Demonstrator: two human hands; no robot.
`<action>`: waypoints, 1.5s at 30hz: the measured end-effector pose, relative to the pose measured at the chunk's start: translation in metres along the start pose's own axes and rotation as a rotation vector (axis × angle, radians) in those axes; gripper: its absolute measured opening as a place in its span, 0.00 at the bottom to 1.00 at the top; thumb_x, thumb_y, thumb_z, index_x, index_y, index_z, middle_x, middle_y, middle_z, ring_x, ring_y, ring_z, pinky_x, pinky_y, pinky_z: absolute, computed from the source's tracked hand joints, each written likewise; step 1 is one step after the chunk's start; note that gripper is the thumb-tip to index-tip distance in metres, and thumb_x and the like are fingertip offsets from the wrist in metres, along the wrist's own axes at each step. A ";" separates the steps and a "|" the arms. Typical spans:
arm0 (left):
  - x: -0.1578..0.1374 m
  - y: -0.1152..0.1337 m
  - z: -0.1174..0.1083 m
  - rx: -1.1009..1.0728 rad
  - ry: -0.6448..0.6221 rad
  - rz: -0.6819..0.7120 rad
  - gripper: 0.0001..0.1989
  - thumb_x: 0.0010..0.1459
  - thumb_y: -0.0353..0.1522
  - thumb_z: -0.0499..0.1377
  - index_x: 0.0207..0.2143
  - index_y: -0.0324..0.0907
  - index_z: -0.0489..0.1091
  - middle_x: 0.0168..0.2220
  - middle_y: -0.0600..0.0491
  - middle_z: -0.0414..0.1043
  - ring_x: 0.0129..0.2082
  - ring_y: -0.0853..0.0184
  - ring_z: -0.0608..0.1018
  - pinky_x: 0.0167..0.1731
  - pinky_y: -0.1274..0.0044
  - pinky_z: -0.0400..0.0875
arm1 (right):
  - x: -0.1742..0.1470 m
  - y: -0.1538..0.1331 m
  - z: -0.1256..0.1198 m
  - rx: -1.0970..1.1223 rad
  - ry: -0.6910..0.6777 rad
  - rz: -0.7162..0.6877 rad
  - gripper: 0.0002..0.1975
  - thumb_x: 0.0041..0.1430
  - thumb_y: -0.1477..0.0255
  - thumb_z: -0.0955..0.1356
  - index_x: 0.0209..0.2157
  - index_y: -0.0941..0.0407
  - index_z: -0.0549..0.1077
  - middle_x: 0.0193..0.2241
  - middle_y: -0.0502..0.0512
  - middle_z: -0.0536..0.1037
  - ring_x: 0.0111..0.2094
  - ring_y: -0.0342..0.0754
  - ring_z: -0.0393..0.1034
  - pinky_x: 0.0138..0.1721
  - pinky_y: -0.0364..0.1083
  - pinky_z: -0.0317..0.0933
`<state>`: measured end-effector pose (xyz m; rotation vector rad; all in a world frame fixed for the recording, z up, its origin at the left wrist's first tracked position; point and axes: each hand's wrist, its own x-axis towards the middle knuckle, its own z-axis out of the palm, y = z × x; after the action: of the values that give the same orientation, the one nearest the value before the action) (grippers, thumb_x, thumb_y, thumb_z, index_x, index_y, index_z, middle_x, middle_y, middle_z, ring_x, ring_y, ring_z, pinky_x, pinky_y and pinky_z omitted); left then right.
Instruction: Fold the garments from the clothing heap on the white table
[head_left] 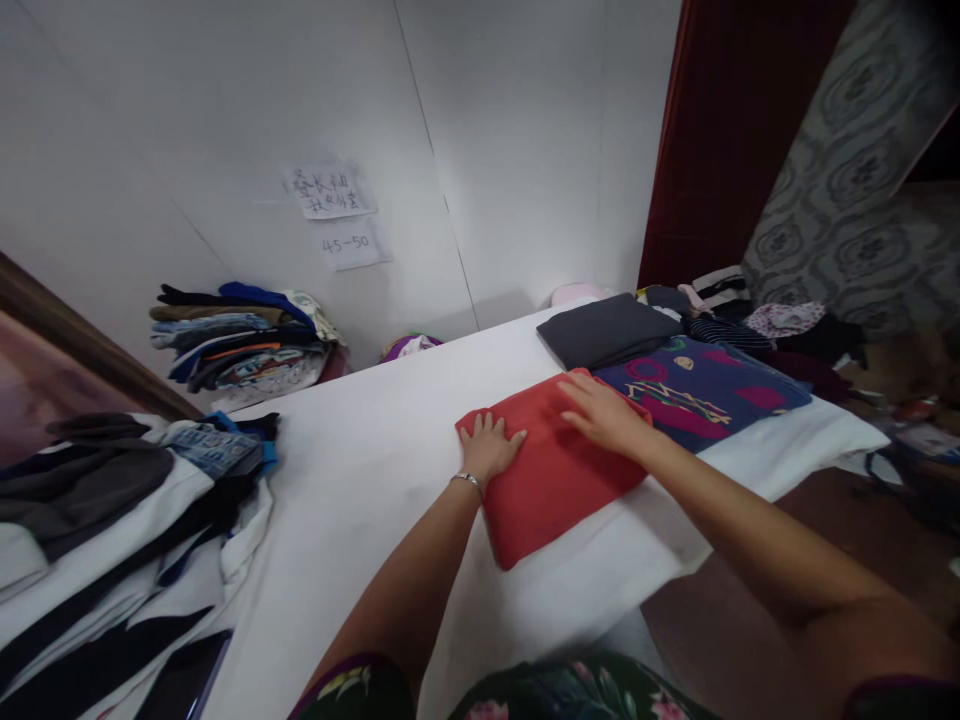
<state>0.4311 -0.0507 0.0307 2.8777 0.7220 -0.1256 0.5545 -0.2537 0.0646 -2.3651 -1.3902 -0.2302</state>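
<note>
The red garment [559, 495] lies on the tabletop [352, 480] left of the navy garment [750, 385]. Fingers open, the left hand [489, 452] rests on its side away from navy, the right hand [604, 413] over the nearer side.

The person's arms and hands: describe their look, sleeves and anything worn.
The left hand and right hand are ungloved. A slim, silver-coloured bracelet circles the left wrist; the right has none. The dark, floral-patterned left sleeve is short, with purple trim.

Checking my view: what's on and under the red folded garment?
Left hand rests on the red garment; right hand on or just above it. White cloth shows along its near edge; underneath is covered.
</note>
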 end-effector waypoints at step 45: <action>0.015 -0.042 0.013 -0.504 0.188 -0.014 0.20 0.65 0.38 0.47 0.55 0.44 0.68 0.67 0.48 0.55 0.68 0.57 0.53 0.64 0.58 0.45 | -0.058 -0.152 0.086 0.125 -0.282 -0.326 0.33 0.64 0.51 0.61 0.64 0.54 0.61 0.69 0.64 0.45 0.69 0.59 0.34 0.65 0.64 0.27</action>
<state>0.4237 -0.0102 0.0096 2.4189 0.6868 0.2892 0.3894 -0.1990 0.0042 -2.1197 -1.8633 0.1075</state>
